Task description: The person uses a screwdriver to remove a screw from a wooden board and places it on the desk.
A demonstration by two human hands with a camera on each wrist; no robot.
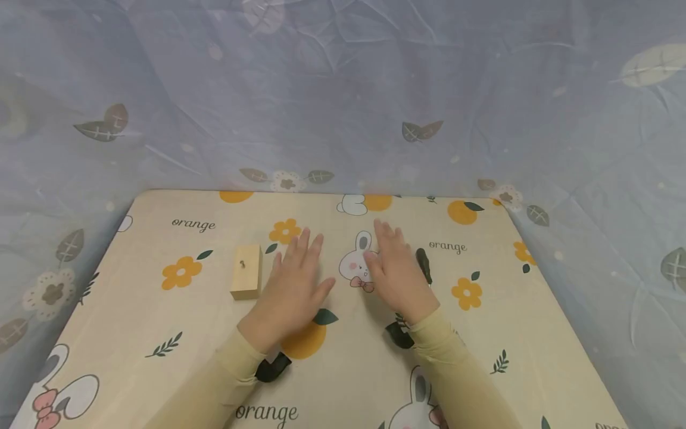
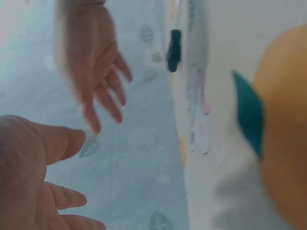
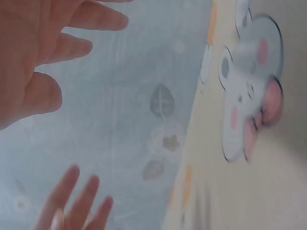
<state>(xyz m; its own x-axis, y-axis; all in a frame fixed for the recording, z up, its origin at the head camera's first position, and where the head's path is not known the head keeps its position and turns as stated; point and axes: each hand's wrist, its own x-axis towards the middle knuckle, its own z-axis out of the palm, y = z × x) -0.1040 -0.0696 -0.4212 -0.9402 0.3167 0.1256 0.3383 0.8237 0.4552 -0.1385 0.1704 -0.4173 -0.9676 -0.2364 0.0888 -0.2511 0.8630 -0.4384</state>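
Note:
In the head view my left hand [image 1: 293, 283] is over the table with its fingers spread, holding nothing. Just left of it lies a pale wooden block [image 1: 246, 272] with a small screw [image 1: 242, 264] in its top face; the two look apart. My right hand [image 1: 399, 268] also has its fingers extended and nothing in its grasp. Beside its outer edge lies a dark-handled tool [image 1: 423, 262] that looks like a screwdriver, its shaft mostly hidden by the hand. The left wrist view shows that dark handle [image 2: 174, 50] on the table, beyond the right hand [image 2: 93, 57].
The table [image 1: 214, 333] wears a cream cloth printed with oranges, flowers and rabbits. Patterned blue-grey fabric [image 1: 343, 119] hangs behind it and at both sides. A black wrist device [image 1: 273, 367] sits under the left wrist, another [image 1: 399, 335] by the right.

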